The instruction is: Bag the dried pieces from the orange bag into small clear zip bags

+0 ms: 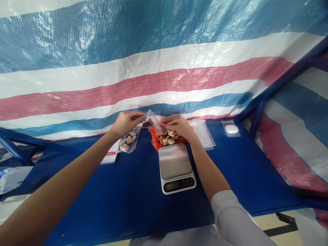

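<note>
A small clear plastic bag [153,120] is stretched between my two hands, above a red plastic bag [154,139] full of pale dried slices [169,139]. My left hand [127,122] pinches the clear bag's left side between thumb and fingers. On the other side, my right hand [181,127] has its fingers closed at the bag's right end, over the slices. Whether anything is inside the clear bag is hard to make out. Just in front of the red bag stands a white kitchen scale [176,164] with a bare metal plate.
A clear bag of slices [128,140] lies at the left, partly over a white card or booklet [110,154]. Flat clear bags [203,134] lie right of the red bag. Farther right is a bagged white oval object [231,129]. Striped sheeting [153,82] rises behind the blue table [123,198].
</note>
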`<state>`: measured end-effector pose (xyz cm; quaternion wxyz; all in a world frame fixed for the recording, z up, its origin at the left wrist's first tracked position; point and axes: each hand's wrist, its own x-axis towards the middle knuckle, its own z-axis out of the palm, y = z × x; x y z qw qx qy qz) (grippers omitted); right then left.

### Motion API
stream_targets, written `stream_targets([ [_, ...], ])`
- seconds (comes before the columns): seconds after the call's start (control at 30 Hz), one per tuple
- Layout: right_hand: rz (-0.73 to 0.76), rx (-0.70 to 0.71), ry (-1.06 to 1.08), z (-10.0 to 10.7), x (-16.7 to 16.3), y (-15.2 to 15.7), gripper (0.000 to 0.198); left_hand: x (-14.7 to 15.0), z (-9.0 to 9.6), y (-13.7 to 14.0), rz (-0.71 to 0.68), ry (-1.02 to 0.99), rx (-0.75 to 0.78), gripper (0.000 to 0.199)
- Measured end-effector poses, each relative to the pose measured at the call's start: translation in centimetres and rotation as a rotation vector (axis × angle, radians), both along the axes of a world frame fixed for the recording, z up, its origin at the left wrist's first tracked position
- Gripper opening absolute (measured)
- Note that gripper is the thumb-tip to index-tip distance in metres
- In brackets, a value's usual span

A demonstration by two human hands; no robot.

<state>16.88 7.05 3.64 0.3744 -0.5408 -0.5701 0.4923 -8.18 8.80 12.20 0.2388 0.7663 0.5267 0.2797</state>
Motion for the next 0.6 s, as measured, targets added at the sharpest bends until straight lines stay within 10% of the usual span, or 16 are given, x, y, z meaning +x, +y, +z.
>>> stream_targets([
  [0.6, 0.029, -0.054, 0.055, 0.5, -0.3, -0.1, 0.013, 0.2, 1.2, -0.1, -0.061, 0.041, 0.037, 0.040],
])
